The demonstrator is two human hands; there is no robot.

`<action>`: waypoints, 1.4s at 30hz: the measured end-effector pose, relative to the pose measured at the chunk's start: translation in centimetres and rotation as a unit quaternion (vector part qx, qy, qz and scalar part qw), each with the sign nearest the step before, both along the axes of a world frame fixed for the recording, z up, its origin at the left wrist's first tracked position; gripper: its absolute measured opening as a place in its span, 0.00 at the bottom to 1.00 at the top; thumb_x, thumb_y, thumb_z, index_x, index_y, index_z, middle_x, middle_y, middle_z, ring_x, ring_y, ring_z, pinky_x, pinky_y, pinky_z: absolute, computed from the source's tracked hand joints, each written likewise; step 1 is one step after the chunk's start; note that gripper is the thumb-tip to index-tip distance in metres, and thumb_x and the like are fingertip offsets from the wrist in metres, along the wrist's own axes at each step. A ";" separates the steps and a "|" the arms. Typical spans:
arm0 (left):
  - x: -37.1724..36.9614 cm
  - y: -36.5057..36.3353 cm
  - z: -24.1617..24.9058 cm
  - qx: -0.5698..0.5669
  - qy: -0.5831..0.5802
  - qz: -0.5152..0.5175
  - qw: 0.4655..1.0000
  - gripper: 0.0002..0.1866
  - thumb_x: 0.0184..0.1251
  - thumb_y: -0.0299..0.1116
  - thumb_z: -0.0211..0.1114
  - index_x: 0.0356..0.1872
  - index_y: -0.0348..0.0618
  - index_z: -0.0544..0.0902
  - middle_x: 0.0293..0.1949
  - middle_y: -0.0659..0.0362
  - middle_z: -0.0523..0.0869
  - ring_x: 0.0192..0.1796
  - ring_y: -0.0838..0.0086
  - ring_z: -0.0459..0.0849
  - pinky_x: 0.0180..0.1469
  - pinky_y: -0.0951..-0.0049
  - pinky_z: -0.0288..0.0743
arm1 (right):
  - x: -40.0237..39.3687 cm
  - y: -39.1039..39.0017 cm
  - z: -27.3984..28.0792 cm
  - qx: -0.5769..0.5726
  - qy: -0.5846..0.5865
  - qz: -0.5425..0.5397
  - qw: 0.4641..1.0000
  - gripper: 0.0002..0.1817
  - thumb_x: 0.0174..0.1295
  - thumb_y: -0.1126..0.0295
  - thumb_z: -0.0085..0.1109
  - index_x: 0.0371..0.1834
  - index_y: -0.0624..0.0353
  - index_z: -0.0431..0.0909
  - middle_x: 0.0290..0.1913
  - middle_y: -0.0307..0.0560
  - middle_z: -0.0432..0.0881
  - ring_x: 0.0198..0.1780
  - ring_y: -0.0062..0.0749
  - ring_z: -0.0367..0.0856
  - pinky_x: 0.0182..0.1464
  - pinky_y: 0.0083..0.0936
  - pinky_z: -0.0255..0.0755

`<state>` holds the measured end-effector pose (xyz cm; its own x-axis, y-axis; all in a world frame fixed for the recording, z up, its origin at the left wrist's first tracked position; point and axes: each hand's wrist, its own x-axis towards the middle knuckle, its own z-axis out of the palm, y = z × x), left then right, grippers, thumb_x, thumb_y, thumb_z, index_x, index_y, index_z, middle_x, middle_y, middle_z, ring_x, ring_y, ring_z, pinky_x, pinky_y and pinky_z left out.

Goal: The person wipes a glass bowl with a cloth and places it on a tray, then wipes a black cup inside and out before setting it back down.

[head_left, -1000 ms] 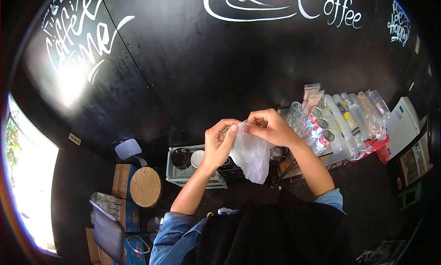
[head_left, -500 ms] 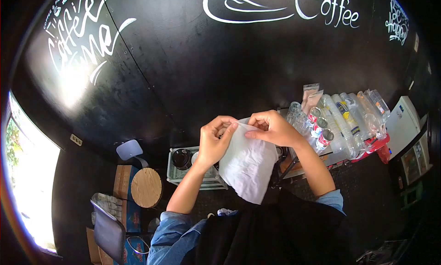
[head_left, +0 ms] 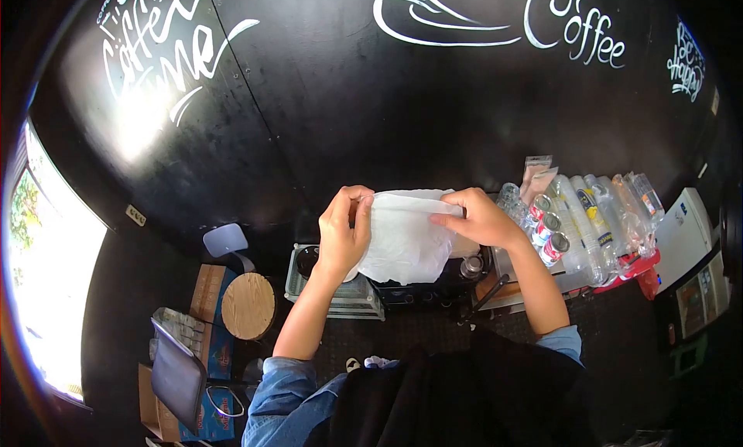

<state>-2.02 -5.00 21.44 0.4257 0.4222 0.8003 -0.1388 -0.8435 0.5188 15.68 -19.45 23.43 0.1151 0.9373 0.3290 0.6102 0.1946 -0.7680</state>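
A thin white sheet (head_left: 406,238), creased like paper or cloth, is stretched between my two hands in front of the dark wall. Its exact material I cannot make out. My left hand (head_left: 345,230) pinches its upper left corner between thumb and fingers. At the upper right, my right hand (head_left: 478,219) grips the other corner, with the thumb in front. The top edge shows a folded strip, and the lower part hangs loose over a black machine (head_left: 418,298) below.
To the right, cans (head_left: 554,247) and stacks of plastic cups (head_left: 592,215) crowd a counter. A rack (head_left: 352,302) with dark dishes stands at the left of the machine. Further left are a round wooden stool (head_left: 248,306), a dark chair (head_left: 179,381) and cardboard boxes (head_left: 207,294).
My hands have moved apart, and the white sheet has spread from a narrow hanging shape into a wider one. Its lower edge has risen, uncovering the machine. The view has shifted slightly.
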 end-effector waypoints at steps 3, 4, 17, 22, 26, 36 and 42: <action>-0.5 0.5 0.1 0.024 0.009 0.038 0.999 0.02 0.62 0.23 0.57 0.34 0.35 0.75 0.26 0.60 0.79 0.25 0.84 0.75 0.25 0.84 0.67 | 0.1 0.8 0.0 -0.020 -0.050 -0.059 0.997 0.12 0.54 0.68 0.61 0.26 0.69 0.76 0.18 0.48 0.74 0.19 0.22 0.68 0.25 0.26 0.62; -0.7 0.7 0.0 0.034 0.008 0.050 0.998 0.02 0.62 0.22 0.57 0.34 0.36 0.76 0.26 0.59 0.79 0.24 0.83 0.75 0.24 0.83 0.67 | -0.1 0.9 0.0 -0.008 -0.036 -0.053 0.998 0.12 0.54 0.68 0.61 0.25 0.69 0.76 0.22 0.47 0.74 0.20 0.23 0.68 0.26 0.25 0.62; -1.6 -0.1 0.5 0.067 0.113 0.001 0.991 0.03 0.57 0.22 0.60 0.32 0.36 0.77 0.27 0.54 0.79 0.27 0.61 0.80 0.27 0.69 0.72 | -3.8 5.3 -3.0 -0.009 -0.112 0.045 0.993 0.23 0.54 0.61 0.62 0.52 0.58 0.72 0.36 0.50 0.81 0.36 0.35 0.80 0.57 0.36 0.61; -2.4 1.7 -1.7 -0.099 0.091 -0.143 0.980 0.23 0.46 0.32 0.71 0.44 0.36 0.75 0.38 0.56 0.77 0.35 0.76 0.75 0.37 0.75 0.69 | -3.8 5.4 -4.2 0.022 0.106 0.103 0.989 0.12 0.54 0.66 0.63 0.31 0.65 0.77 0.22 0.43 0.76 0.25 0.19 0.71 0.30 0.22 0.65; -1.8 1.3 -3.4 -0.073 0.141 -0.193 0.968 0.26 0.44 0.35 0.72 0.46 0.36 0.75 0.42 0.54 0.77 0.43 0.73 0.77 0.44 0.75 0.70 | -3.1 5.2 -4.2 0.036 0.051 0.107 0.992 0.15 0.54 0.64 0.62 0.30 0.68 0.76 0.23 0.42 0.75 0.26 0.22 0.73 0.31 0.25 0.66; -1.7 2.3 -6.3 -0.231 0.196 -0.136 0.943 0.10 0.55 0.32 0.67 0.29 0.35 0.79 0.23 0.61 0.81 0.28 0.85 0.76 0.30 0.81 0.70 | -0.4 3.3 -6.6 -0.093 0.185 0.043 0.977 0.15 0.57 0.62 0.60 0.39 0.63 0.78 0.29 0.37 0.80 0.30 0.15 0.72 0.35 0.19 0.68; -1.4 2.9 -8.0 -0.256 0.234 -0.169 0.923 0.07 0.56 0.29 0.66 0.29 0.36 0.79 0.25 0.64 0.80 0.29 0.86 0.74 0.33 0.82 0.69 | 3.0 1.9 -9.4 -0.005 0.297 0.118 0.947 0.26 0.54 0.53 0.62 0.47 0.63 0.74 0.46 0.41 0.77 0.44 0.20 0.72 0.49 0.20 0.65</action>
